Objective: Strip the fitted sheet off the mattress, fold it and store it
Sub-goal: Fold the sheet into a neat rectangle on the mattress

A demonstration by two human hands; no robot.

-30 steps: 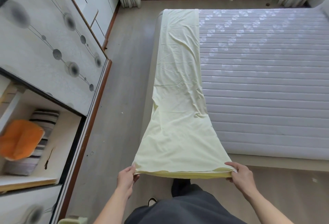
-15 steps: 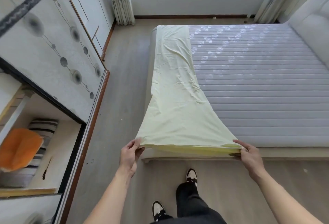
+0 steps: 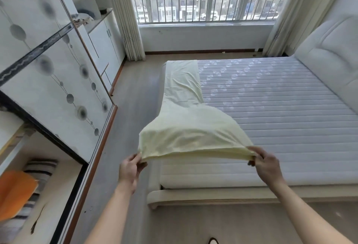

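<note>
The pale yellow fitted sheet (image 3: 186, 127), folded into a long strip, lies along the left edge of the bare quilted mattress (image 3: 280, 108). Its near end is lifted above the mattress and billows forward over the strip. My left hand (image 3: 130, 168) pinches the near left corner. My right hand (image 3: 266, 163) pinches the near right corner. The far end of the strip rests flat near the mattress's far left corner.
An open wardrobe (image 3: 48, 92) with sliding patterned doors stands on the left; a shelf inside holds an orange cloth (image 3: 15, 193) and striped bedding (image 3: 36, 174). Bare floor runs between wardrobe and bed. A padded headboard (image 3: 333, 53) is at right, a window and curtains beyond.
Both hands have raised the near end of the sheet and carried it forward over the mattress; the cloth now arches up. My view has tilted up toward the window.
</note>
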